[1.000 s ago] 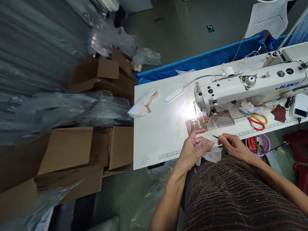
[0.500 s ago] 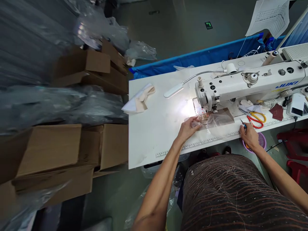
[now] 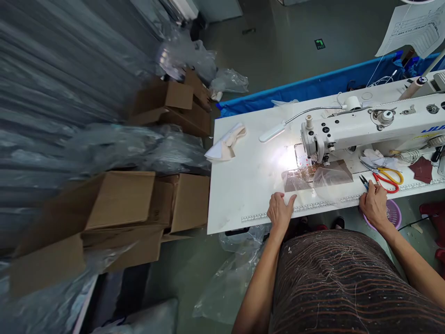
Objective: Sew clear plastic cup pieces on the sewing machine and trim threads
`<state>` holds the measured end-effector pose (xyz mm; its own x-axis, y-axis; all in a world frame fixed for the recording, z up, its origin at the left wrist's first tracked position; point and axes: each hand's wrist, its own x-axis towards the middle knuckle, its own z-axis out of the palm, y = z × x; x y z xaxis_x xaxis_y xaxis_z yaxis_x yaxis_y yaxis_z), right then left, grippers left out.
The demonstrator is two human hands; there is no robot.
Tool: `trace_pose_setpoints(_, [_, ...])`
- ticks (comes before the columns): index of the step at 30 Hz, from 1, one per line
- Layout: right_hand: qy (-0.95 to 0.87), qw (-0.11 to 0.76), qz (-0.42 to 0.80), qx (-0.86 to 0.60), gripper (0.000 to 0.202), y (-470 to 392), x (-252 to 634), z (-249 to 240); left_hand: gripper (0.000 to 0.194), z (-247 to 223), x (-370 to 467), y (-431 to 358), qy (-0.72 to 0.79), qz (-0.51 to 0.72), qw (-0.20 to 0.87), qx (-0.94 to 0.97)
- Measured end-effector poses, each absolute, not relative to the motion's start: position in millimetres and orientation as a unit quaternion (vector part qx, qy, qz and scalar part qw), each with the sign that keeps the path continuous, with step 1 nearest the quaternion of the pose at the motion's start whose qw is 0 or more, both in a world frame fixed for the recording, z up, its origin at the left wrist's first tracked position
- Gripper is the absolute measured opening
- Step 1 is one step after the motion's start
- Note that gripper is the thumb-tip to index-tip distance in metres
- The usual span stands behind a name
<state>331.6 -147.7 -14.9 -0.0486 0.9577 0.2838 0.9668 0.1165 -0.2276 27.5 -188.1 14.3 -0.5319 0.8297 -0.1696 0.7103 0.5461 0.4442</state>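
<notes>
Blurred cardboard boxes (image 3: 121, 204) stood left. The left hand (image 3: 280, 209) lay flat and open, gripping nothing, near the clear plastic piece (image 3: 314, 176) under the sewing machine (image 3: 365, 127). The right hand (image 3: 374, 204) touched small snips (image 3: 364, 182); its grip was unclear.

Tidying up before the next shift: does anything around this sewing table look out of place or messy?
Yes. Loose clear plastic bags lie crumpled on the floor by the table's near edge. Cardboard boxes beside the table sit open and tilted, draped in plastic. On the table, a folded cloth piece overhangs the left edge.
</notes>
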Motion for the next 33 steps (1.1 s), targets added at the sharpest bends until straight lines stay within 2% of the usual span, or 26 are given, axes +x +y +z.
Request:
trace_pose_setpoints(5, [-0.724, 0.232, -0.024, -0.649, 0.049, -147.0, 317.1, -3.5, 0.04, 23.4, 18.2, -203.4, 0.868, 0.156, 0.16, 0.445])
trace_pose_setpoints(7, [-0.745, 0.263, -0.018, -0.612, 0.046, -143.4, 305.1, 0.1, 0.043, 29.9, 18.0, -205.6, 0.855, 0.208, 0.156, 0.449])
trace_pose_setpoints(11, [-0.769, 0.289, -0.002, -0.569, 0.037, -136.2, 276.7, 2.1, 0.024, 29.9, 42.3, -183.2, 0.749, 0.371, 0.285, 0.47])
trace_pose_setpoints(18, [-0.805, 0.228, 0.044, -0.547, 0.032, -139.4, 261.0, -15.3, 0.023, 7.9, 81.2, -123.8, 0.685, 0.384, 0.436, 0.44])
trace_pose_setpoints(25, [-0.801, 0.219, 0.043, -0.555, 0.032, -139.9, 266.3, -24.8, 0.043, 18.0, 76.7, -129.2, 0.614, 0.418, 0.586, 0.323])
trace_pose_setpoints(33, [-0.8, 0.211, 0.047, -0.559, 0.032, -140.4, 264.8, -25.0, 0.05, 30.9, 62.2, -142.1, 0.583, 0.441, 0.637, 0.244])
